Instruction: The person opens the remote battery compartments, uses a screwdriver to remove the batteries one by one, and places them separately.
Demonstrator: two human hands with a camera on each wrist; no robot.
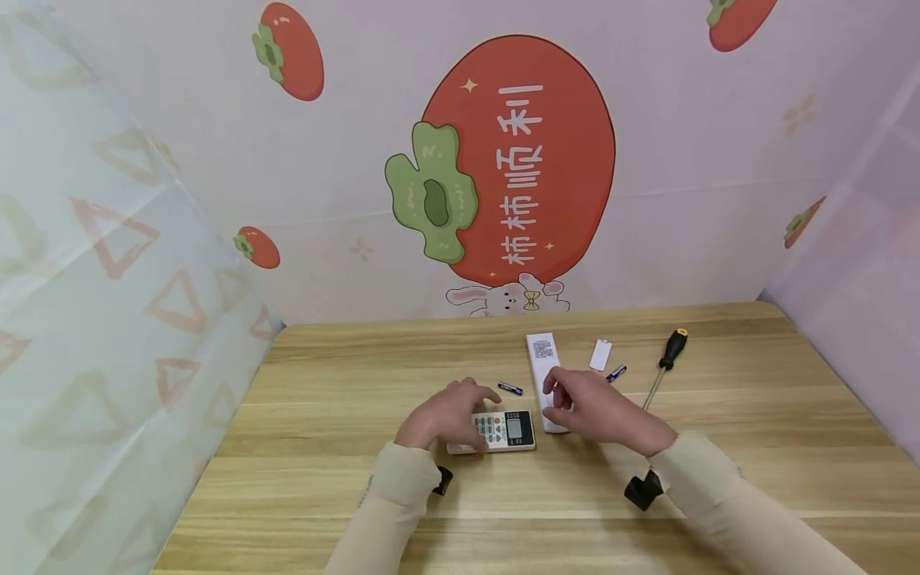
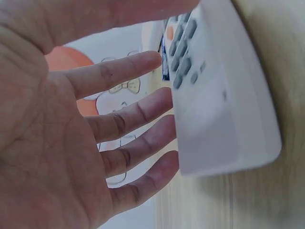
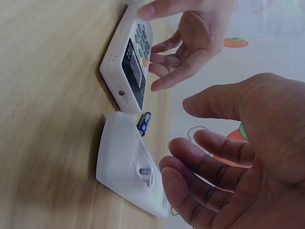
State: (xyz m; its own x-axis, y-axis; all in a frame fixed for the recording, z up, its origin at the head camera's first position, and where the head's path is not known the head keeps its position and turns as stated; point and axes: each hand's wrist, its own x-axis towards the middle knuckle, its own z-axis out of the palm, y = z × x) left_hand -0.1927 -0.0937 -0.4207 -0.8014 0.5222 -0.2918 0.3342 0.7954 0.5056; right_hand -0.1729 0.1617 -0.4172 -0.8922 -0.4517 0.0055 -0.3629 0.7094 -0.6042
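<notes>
A white remote control with grey buttons and a small screen [image 1: 514, 429] lies face up on the table. My left hand [image 1: 449, 411] is spread over its button end, thumb by the near edge and fingertips along the far edge [image 2: 167, 126]. To its right, a second white remote [image 1: 542, 361] lies face down, a printed label on its back. Metal contacts show in its uncovered battery compartment [image 3: 145, 172]. Over this remote's near end hovers my right hand [image 1: 592, 406], fingers loosely bent with nothing between them [image 3: 183, 188].
One small battery [image 1: 510, 388] lies between the remotes, beyond the left hand. Right of the second remote are a small white cover [image 1: 600, 354], another battery [image 1: 616, 373] and a black-handled screwdriver [image 1: 673, 349]. A printed wall cloth [image 1: 345, 287] rises behind the wooden table [image 1: 323, 399].
</notes>
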